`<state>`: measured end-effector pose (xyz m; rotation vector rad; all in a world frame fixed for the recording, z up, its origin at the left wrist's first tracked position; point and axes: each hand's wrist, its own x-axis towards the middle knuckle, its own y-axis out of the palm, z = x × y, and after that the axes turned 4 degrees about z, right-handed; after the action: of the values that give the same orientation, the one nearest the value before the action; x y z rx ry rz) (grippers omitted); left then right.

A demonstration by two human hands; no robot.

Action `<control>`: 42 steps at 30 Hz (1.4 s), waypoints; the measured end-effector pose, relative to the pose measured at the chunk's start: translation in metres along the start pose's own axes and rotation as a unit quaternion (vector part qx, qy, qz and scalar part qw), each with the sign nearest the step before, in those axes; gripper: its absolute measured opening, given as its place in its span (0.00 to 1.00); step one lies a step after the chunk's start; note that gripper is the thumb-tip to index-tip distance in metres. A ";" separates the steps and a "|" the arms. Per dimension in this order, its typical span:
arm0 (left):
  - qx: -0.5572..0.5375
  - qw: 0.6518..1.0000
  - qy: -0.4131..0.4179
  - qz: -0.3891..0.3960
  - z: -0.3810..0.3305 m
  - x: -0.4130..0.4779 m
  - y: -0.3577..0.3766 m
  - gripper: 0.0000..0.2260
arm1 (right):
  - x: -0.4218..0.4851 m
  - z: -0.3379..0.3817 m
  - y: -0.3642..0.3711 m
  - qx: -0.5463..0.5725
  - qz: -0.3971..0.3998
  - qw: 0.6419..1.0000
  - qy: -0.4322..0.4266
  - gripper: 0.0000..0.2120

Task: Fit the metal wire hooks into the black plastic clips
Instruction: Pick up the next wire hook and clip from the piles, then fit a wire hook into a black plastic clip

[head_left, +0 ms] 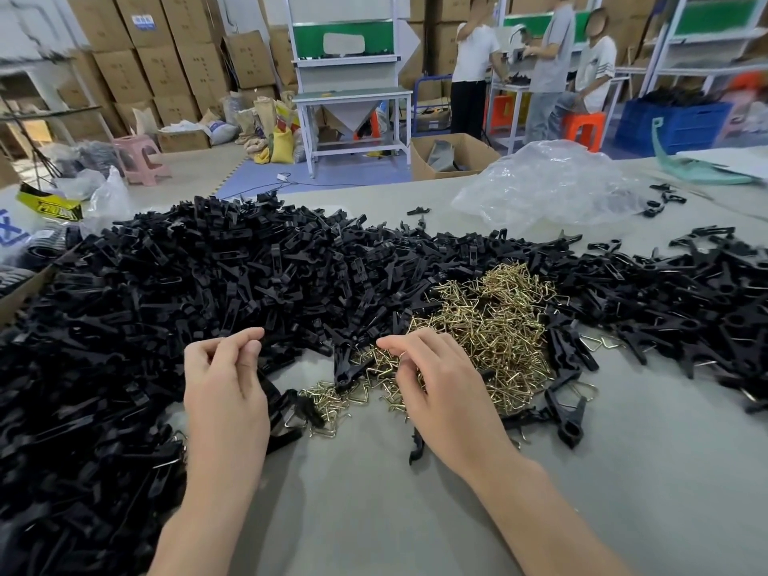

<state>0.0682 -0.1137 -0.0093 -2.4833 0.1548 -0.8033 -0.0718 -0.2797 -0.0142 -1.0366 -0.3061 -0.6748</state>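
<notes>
Landmark: the brass-coloured pile of metal wire hooks (486, 326) mid-table. Left of it, a big heap of black plastic clips (187, 284) covered the grey table (374, 513), running behind the hooks and on to their right as well. The left hand (226, 386) hovered just left of the hook pile's near edge, over the clip heap's rim, fingers curled in narrow, thumb and forefinger tips nearly meeting; could not tell if anything was pinched between them. One lone clip (347, 359) lay at the hook pile's left edge, between the two hands. The right hand (436, 382) sat on the near-left part of the hook pile, fingers bent down into the hooks, thumb and forefinger close together with a thin wire loop showing at them; exact hold unclear. Right of the hooks, more clips, some with wires already fitted (582, 386). Behind and to the right of the hooks, a crumpled clear plastic bag (548, 185).
</notes>
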 end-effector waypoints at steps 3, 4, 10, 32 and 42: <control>0.049 0.999 0.002 0.011 0.002 -0.004 0.000 0.14 | 0.000 0.001 0.000 -0.001 0.000 1.000 -0.004 0.15; 0.075 0.997 0.002 0.018 0.003 -0.005 0.001 0.14 | 0.000 0.001 0.000 -0.001 0.000 1.000 -0.004 0.15; 0.151 0.987 0.026 0.041 -0.003 -0.006 0.003 0.14 | 0.000 0.001 0.000 0.004 0.001 1.000 -0.007 0.15; -0.427 0.884 -0.188 0.022 -0.059 -0.027 0.018 0.09 | -0.009 0.046 0.025 0.323 0.124 0.933 0.099 0.13; 0.332 0.931 -0.028 0.151 -0.013 -0.020 -0.003 0.13 | 0.012 0.020 -0.003 0.624 0.030 0.733 0.269 0.12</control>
<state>0.0444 -0.1120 -0.0092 -1.7823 0.1989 -0.5356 -0.0629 -0.2677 0.0038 0.4630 -0.1443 -0.5053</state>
